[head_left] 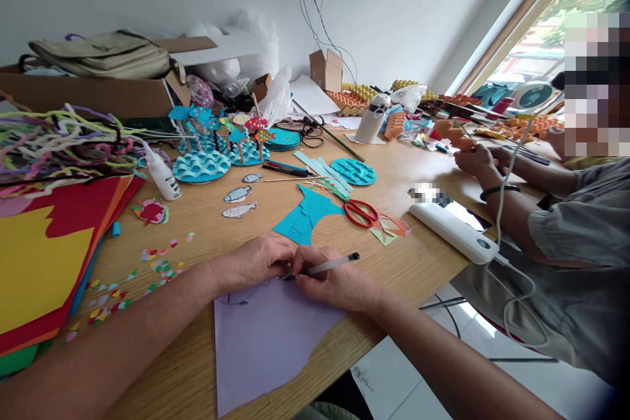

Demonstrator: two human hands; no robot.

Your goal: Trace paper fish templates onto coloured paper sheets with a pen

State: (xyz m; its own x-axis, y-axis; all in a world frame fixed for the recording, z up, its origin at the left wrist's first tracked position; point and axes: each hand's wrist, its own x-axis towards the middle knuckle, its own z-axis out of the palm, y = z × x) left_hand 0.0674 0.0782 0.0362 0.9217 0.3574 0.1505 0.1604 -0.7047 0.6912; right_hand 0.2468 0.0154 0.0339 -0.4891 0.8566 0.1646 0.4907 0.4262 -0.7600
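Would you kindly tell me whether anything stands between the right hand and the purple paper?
Nothing visible does: the right hand is at the upper edge of the purple paper, gripping the pen. The red-handled scissors lie beyond the hand, off the paper.

Matt purple paper (probably smooth) lies on wood-grained table; scissors have glossy red plastic handles.

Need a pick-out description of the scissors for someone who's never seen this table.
On the wooden table, find the long white device with a cable. Left of it, just beyond the right hand holding a pen, lie the scissors. Two red loop handles distinguish them from the flat blue paper and the orange and green scraps beside them.
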